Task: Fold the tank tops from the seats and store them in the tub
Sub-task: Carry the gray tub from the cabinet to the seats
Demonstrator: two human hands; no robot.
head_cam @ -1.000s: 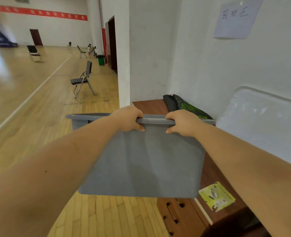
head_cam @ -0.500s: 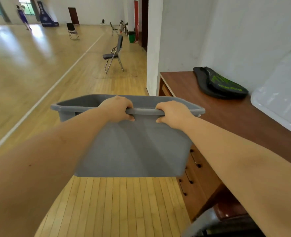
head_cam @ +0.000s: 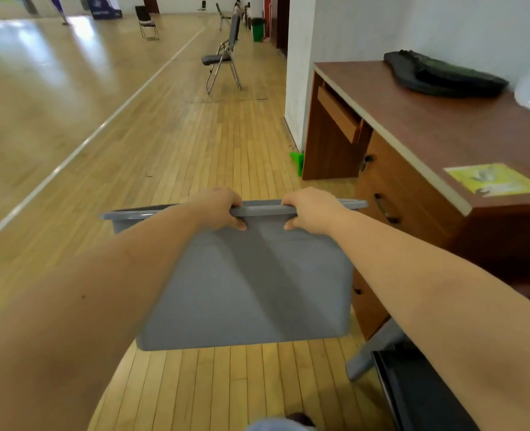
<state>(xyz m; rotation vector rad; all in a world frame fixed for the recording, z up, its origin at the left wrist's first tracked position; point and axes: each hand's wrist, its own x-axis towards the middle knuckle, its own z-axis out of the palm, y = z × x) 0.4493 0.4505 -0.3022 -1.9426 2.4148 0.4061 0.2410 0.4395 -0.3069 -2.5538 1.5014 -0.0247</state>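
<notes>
A grey plastic tub [head_cam: 251, 281] hangs in the air above the wooden floor [head_cam: 170, 144]. The left grip [head_cam: 218, 208] and right grip [head_cam: 312, 209] are each clamped on its near rim, side by side. To the right grip's right, a brown tabletop [head_cam: 428, 126] bears a dark racket bag [head_cam: 441, 77]. Far ahead stands a folding chair [head_cam: 223, 57].

Ahead of my fingers a glossy wooden floor [head_cam: 151, 144] runs to a folding chair [head_cam: 223, 57]; right of them a brown desk [head_cam: 428, 126] stands against the white wall [head_cam: 366, 23].
</notes>
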